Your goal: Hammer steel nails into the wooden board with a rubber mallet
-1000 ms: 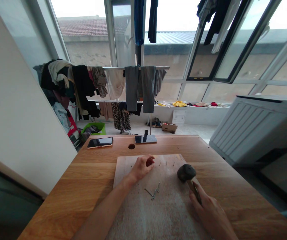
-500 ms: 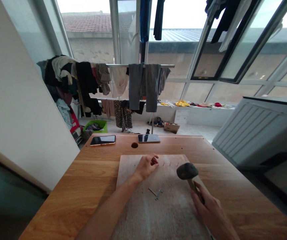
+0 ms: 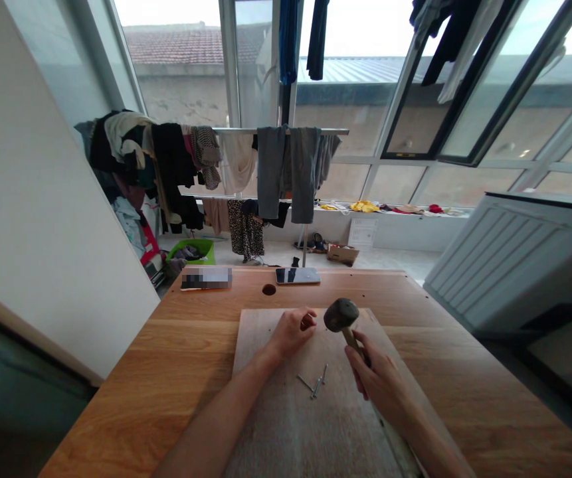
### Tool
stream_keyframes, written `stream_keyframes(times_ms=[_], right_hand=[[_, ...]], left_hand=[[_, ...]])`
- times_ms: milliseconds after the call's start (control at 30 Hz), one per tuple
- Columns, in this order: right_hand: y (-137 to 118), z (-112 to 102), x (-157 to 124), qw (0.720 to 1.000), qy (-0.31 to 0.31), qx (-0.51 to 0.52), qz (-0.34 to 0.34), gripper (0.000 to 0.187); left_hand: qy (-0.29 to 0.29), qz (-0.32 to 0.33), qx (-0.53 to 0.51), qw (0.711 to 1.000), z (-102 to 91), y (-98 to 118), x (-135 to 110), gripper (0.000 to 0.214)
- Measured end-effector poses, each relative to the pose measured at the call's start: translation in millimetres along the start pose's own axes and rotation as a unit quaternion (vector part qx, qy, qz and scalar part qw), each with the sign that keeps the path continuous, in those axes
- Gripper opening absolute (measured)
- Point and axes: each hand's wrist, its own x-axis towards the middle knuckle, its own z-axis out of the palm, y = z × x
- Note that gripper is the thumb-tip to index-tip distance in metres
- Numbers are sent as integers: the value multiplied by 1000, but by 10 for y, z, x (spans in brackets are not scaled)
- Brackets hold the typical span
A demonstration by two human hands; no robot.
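My right hand (image 3: 373, 365) is wrapped round the handle of a rubber mallet (image 3: 341, 315) with a dark, rounded head. The mallet's head is raised over the far part of a pale wooden board (image 3: 286, 425), just right of my left hand (image 3: 293, 330). My left hand rests on that board with its fingers curled and pinched together; whatever they hold is hidden. Several loose nails (image 3: 315, 388) lie in a small heap on the board, between my two hands and nearer to me.
The board lies on a brown wooden table (image 3: 176, 372). Along the far table edge are a phone (image 3: 298, 275), a blurred-out flat object (image 3: 206, 279) and a round hole. Beyond stand a clothes rack (image 3: 280, 131) with laundry and a green basket (image 3: 206, 249). A white ribbed panel (image 3: 515, 252) stands at right.
My right hand has moved left and a little away from me, bringing the mallet's head up beside my left hand. The left hand and the loose nails stay in place.
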Motion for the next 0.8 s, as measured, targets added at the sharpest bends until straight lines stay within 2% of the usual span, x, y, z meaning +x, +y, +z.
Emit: stream_keyframes(times_ms=[333, 800], right_hand=[[-210, 101, 88, 999, 4, -15, -35, 44], [-166, 103, 83, 998, 9, -36, -48, 43]], left_hand=[[10, 26, -10, 1000, 23, -22, -14, 27], [10, 20, -18, 1000, 22, -33, -14, 26]])
